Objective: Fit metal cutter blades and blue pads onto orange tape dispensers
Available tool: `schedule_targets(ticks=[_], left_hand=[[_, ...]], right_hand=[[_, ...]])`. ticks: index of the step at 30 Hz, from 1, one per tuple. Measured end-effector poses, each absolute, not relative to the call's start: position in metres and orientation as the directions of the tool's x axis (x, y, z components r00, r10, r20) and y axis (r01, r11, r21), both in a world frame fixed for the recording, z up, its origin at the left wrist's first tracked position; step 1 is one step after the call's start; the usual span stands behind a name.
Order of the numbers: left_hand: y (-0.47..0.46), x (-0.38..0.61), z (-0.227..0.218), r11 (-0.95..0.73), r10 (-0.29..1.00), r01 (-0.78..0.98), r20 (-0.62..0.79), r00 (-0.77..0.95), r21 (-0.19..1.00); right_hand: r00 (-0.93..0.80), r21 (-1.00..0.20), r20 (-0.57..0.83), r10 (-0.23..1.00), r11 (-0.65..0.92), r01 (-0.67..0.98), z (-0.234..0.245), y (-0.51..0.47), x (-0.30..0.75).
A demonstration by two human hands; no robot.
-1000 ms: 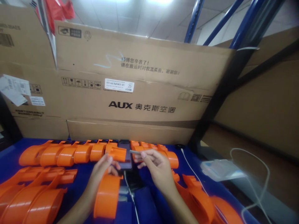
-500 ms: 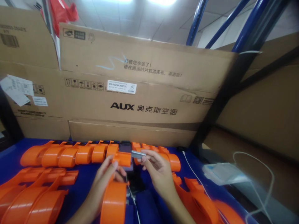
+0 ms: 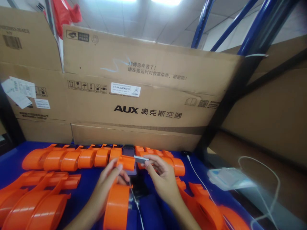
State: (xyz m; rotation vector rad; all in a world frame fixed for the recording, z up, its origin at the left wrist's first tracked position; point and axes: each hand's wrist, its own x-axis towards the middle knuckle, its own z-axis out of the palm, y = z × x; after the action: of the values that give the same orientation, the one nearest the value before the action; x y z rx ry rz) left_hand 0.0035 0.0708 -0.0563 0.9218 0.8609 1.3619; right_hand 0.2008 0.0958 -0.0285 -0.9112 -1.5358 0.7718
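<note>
My left hand (image 3: pixel 109 183) grips an orange plastic housing (image 3: pixel 119 198) by its narrow neck, thumb on top of the neck's end (image 3: pixel 127 162). My right hand (image 3: pixel 161 180) pinches a small flat silver metal piece (image 3: pixel 141 158) at the open end of that neck. Both hands are closed. A dark phone (image 3: pixel 129 151) stands just behind them, partly hidden by the housing.
Rows of orange housings (image 3: pixel 69 158) lie on the blue table (image 3: pixel 9 159) at the left, back and right (image 3: pixel 203 204). Large AUX cardboard boxes (image 3: pixel 144 95) wall off the back. A white cable (image 3: pixel 263 179) and a clear plastic bag (image 3: pixel 227 179) lie at the right.
Both hands with the housing rose slightly toward the phone. The metal piece came up to the end of the housing's neck.
</note>
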Motion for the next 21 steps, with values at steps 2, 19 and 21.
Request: schedule_targets(ticks=[2,19,21], left_hand=[[0.072,0.003,-0.057,0.008,0.999,-0.413,0.009,0.039,0.911],[0.063,0.005,-0.049,-0.090,0.990,-0.137,0.104,0.094,0.986],[0.062,0.005,-0.050,-0.086,0.990,-0.135,0.100,0.104,0.987]], right_hand=[[-0.093,-0.858,0.482,0.871,0.490,0.154,-0.027,0.095,0.200],[-0.177,-0.797,0.484,0.857,0.515,0.316,-0.034,0.089,0.197],[-0.200,-0.787,0.477,0.856,0.517,0.336,-0.033,0.087,0.197]])
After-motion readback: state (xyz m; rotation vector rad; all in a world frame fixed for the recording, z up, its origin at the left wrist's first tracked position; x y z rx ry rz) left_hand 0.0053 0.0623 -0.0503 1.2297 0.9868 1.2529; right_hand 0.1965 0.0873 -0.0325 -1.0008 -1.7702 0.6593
